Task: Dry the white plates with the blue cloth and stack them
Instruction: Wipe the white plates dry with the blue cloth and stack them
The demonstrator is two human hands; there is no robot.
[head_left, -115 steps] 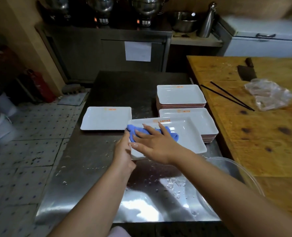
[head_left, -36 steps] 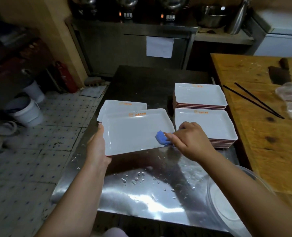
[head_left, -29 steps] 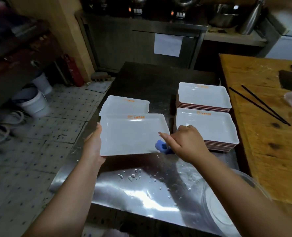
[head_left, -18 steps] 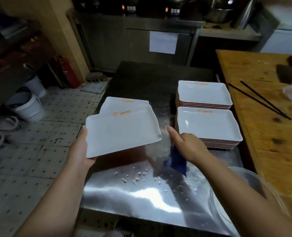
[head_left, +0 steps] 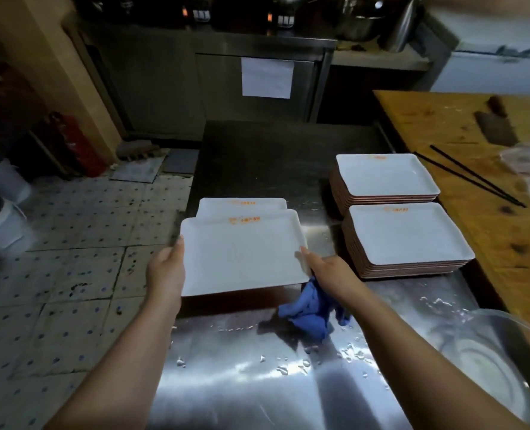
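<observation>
I hold a white rectangular plate level above the steel table, my left hand on its left edge and my right hand on its right edge. The blue cloth hangs from my right hand under the plate's corner, down to the wet tabletop. Just behind the held plate lies another white plate flat on the table. To the right stand two stacks of white plates, a near stack and a far stack.
The steel table is wet with droplets in front. A clear glass bowl sits at the near right. The wooden counter on the right carries black chopsticks, a cleaver and a plastic bag. White buckets stand on the tiled floor at left.
I wiped the plate with the cloth, then lifted it leftwards. It is now level over the lone plate, and my right hand has taken its right edge with the cloth dangling.
</observation>
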